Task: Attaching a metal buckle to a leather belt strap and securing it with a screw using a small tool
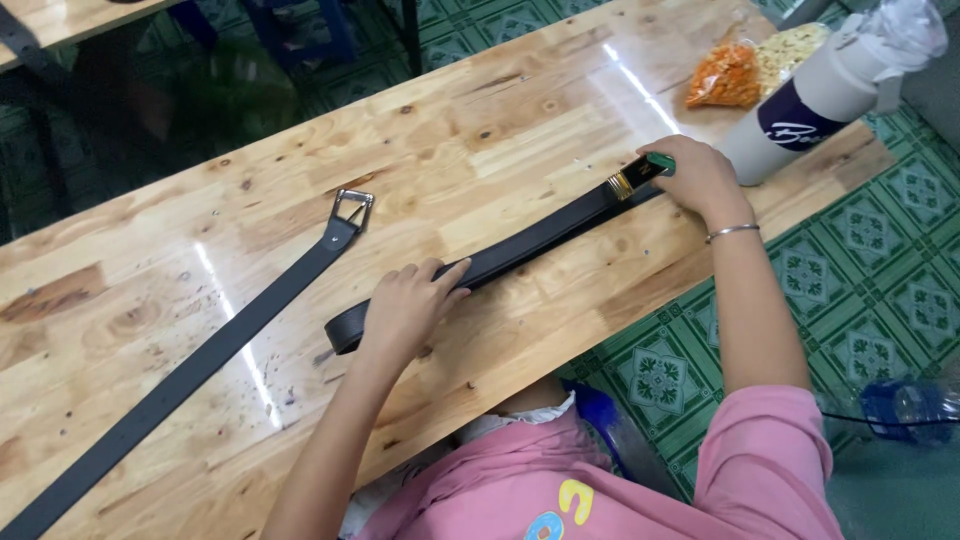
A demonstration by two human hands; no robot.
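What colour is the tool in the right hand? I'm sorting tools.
Green handle with a gold and black band, in the head view.

Two black leather belts (520, 243) (190, 365), two clear plastic snack bags (724, 76) (792, 48), and one white cylindrical tumbler (800, 112) lie on one long wooden table (480, 130).

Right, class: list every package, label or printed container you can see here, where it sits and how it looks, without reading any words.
Clear plastic bag of orange snacks: far right of the wooden table, crumpled.
Clear bag of pale yellow snacks: just behind it.
White cylindrical tumbler with a dark navy label band: right table edge, beyond the right hand.
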